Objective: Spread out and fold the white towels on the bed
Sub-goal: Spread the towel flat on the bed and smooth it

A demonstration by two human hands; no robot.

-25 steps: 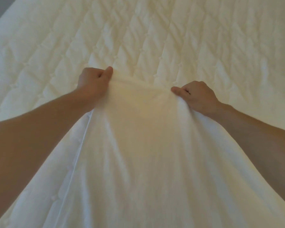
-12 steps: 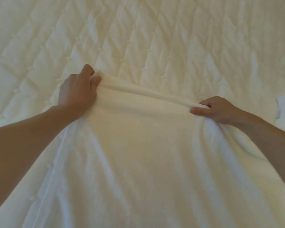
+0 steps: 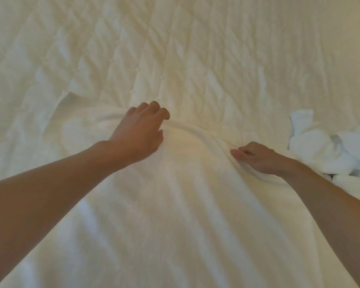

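Now the left hand no longer pinches the far edge of the white towel as it did half a second ago: it lies on top of the cloth, palm down, with the fingers curled loosely and clamped on nothing, pressing the edge toward the bed. The right hand, toward 3 o'clock of the left, keeps its grip closed on a gathered ridge of the same edge, thumb against fingers. The far left corner of the towel, which was bunched in the left hand before, now lies released and flat on the quilted cover at about 10 o'clock of that hand. The towel itself runs from the hands down to the 6 o'clock side of the view, draped with long creases. A heap of other white towels sits just beyond the right hand at 3 o'clock, not yet handled. Judgement: the laying-out stage is partly done; the left side is set down, the right side remains gathered, and smoothing is still needed before any fold.
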